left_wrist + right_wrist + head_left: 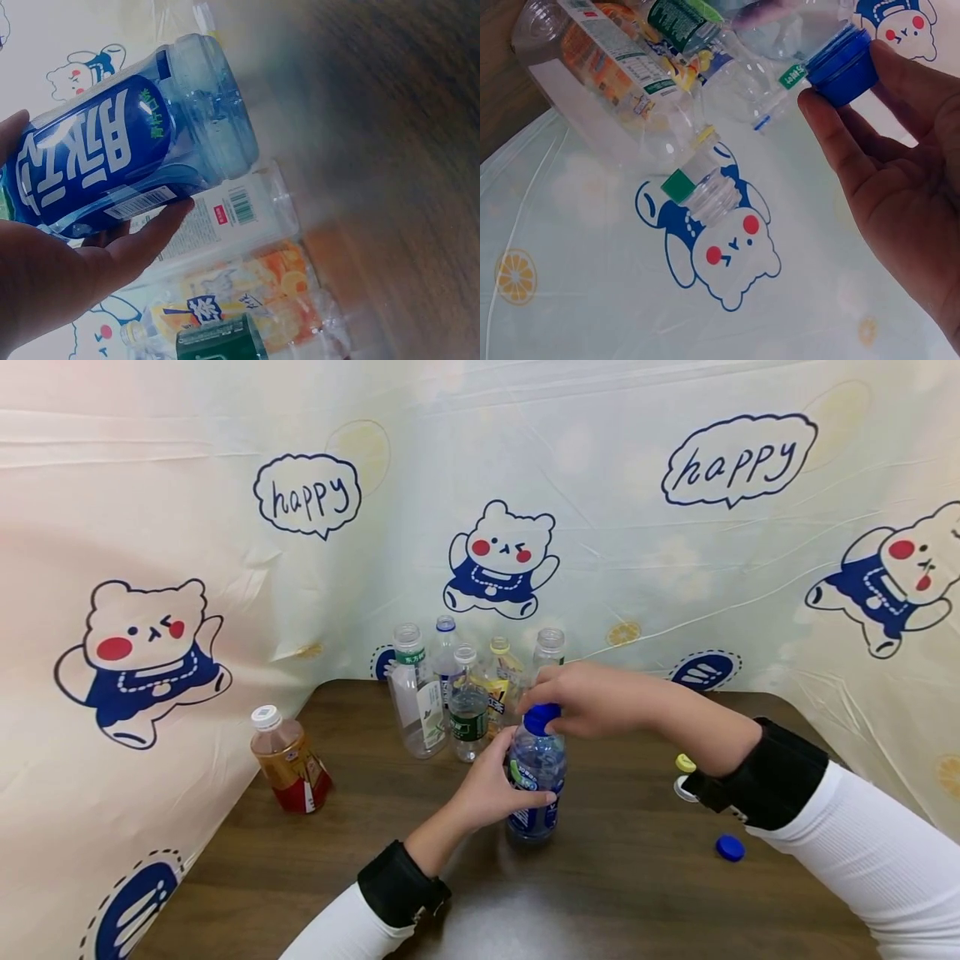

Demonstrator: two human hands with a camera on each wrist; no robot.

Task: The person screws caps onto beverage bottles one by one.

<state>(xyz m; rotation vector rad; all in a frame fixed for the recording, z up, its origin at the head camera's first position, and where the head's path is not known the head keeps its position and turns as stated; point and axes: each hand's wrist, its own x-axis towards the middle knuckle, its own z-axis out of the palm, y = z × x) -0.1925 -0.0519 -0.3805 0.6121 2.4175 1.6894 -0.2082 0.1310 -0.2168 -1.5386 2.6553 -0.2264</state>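
Observation:
A clear bottle with a blue label (531, 772) stands upright on the table in front of me, water-clear inside. My left hand (483, 789) grips it round the middle, thumb across the label; in the left wrist view the bottle's ribbed base (214, 109) points away from the palm. The blue cap (540, 718) is at the bottle's top, pinched between thumb and fingers of my right hand (600, 700). The right wrist view shows the ridged cap (844, 67) between fingertip and thumb, with the bottle's body mostly hidden behind it.
Several uncapped bottles cluster at the back, among them a tall clear one (420, 710) and one with a green label (468, 718). At left stands an amber drink bottle (291, 760) with a white cap. Loose caps lie at right: blue (730, 847), yellow (686, 763) and white (684, 789).

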